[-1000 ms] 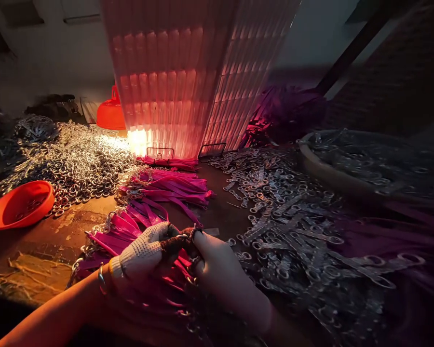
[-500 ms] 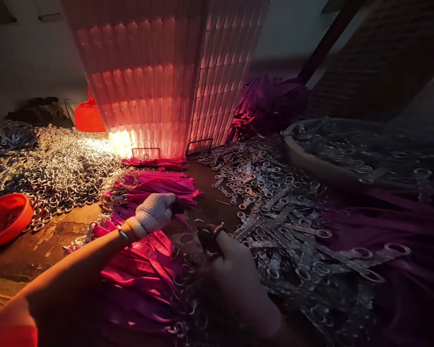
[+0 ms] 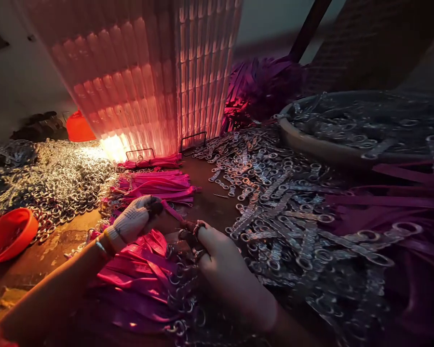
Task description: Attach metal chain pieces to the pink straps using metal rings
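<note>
My left hand, in a white dotted glove with dark fingertips, is closed on one end of a pink strap. The strap runs across the gap to my right hand, whose dark-covered fingers are pinched at its other end. Whatever small part sits in the right fingertips is too dark to make out. Below my left hand lies a heap of pink straps with metal rings at their ends. Another bundle of pink straps lies just beyond.
Loose metal rings are piled at left, behind a red bowl. Flat metal pieces with ringed ends spread at right, near a large basin. Moulded clear plastic panels stand at the back beside a red lampshade.
My hands have drawn closer to the pink strap, which now shows stretched between them. The left hand has shifted left and the right fingers have come up to the strap. The view has turned slightly.
</note>
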A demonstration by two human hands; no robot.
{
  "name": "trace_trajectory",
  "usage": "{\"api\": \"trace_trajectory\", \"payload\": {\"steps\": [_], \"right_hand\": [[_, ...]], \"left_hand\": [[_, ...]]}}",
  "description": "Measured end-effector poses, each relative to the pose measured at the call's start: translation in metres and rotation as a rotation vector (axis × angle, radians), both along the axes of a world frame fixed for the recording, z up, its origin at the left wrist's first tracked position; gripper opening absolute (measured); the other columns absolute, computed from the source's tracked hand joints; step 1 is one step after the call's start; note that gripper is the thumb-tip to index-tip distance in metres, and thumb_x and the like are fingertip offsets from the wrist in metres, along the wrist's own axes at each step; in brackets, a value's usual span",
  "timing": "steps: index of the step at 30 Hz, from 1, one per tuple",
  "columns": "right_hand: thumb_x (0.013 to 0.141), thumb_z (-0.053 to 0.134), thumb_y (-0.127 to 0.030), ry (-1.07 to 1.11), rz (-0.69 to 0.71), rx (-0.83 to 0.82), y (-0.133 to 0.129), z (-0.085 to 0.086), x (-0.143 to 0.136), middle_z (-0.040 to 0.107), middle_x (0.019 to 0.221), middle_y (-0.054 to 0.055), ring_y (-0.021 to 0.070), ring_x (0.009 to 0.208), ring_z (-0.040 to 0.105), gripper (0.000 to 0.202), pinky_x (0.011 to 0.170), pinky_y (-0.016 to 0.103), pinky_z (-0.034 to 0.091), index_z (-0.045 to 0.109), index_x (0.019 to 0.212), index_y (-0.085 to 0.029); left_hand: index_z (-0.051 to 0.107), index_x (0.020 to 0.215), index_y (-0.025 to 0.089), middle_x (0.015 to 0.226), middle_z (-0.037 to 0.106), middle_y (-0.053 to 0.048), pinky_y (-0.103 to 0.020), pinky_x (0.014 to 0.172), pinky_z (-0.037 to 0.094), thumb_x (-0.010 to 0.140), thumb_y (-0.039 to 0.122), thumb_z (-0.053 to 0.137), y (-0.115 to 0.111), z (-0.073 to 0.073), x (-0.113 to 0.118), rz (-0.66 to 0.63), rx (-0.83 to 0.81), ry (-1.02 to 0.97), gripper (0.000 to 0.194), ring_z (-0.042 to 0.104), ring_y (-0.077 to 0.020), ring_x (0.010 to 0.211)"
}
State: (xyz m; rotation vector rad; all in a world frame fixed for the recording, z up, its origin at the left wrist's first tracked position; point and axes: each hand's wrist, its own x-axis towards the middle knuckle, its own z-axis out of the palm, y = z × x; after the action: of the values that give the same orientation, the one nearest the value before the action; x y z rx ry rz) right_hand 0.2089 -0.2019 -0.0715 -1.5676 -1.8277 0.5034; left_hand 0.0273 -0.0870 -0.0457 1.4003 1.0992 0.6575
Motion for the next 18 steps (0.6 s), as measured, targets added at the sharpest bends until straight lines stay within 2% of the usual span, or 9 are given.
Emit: {"api": "trace_trajectory", "payload": {"steps": [3,7,14,16,18], "right_hand": [[0.068,0.044,-0.005,-0.048,0.065,0.020,0.006,0.012,-0.025,0.067,0.083,0.004,0.0173,0.073,0.057,0.028,0.062,0.026,0.034,0.063,0.082,-0.020],[0.069,0.048,-0.008,-0.284,0.063,0.013,0.008,0.020,-0.053,0.066,0.078,0.005,0.0174,0.066,0.055,0.020,0.058,0.030,0.026,0.062,0.080,-0.019],[0.075,0.051,-0.005,-0.548,0.091,0.054,0.002,0.016,-0.075,0.066,0.085,0.007,0.0190,0.071,0.059,0.020,0.059,0.032,0.026,0.063,0.084,-0.018],[0.080,0.048,-0.004,-0.639,0.096,0.063,0.002,0.017,-0.080,0.066,0.084,0.008,0.0190,0.068,0.058,0.021,0.057,0.033,0.024,0.064,0.083,-0.018],[0.083,0.047,-0.004,-0.716,0.103,0.072,0.003,0.018,-0.083,0.066,0.083,0.009,0.0186,0.066,0.058,0.022,0.055,0.033,0.022,0.063,0.082,-0.018]], "left_hand": [[0.054,0.078,0.017,0.055,0.044,0.005,-0.018,0.035,0.020,0.086,0.042,0.061,-0.038,0.010,-0.028,0.040,-0.102,-0.026,0.027,0.031,-0.0042,0.037],[0.048,0.072,0.018,0.051,0.038,0.007,-0.016,0.034,0.021,0.088,0.050,0.061,-0.070,0.008,-0.041,0.076,-0.109,-0.091,0.038,0.030,-0.0034,0.036],[0.053,0.076,0.019,0.042,0.033,0.009,-0.019,0.034,0.020,0.086,0.050,0.061,-0.082,0.001,-0.055,0.112,-0.132,-0.157,0.034,0.024,-0.0056,0.033],[0.055,0.076,0.018,0.043,0.034,0.008,-0.020,0.037,0.022,0.087,0.050,0.059,-0.083,-0.001,-0.058,0.119,-0.054,-0.132,0.035,0.026,-0.0059,0.035],[0.056,0.074,0.017,0.048,0.041,0.006,-0.020,0.043,0.028,0.089,0.049,0.057,-0.085,-0.003,-0.061,0.079,0.086,-0.045,0.035,0.033,-0.0067,0.042]]}}
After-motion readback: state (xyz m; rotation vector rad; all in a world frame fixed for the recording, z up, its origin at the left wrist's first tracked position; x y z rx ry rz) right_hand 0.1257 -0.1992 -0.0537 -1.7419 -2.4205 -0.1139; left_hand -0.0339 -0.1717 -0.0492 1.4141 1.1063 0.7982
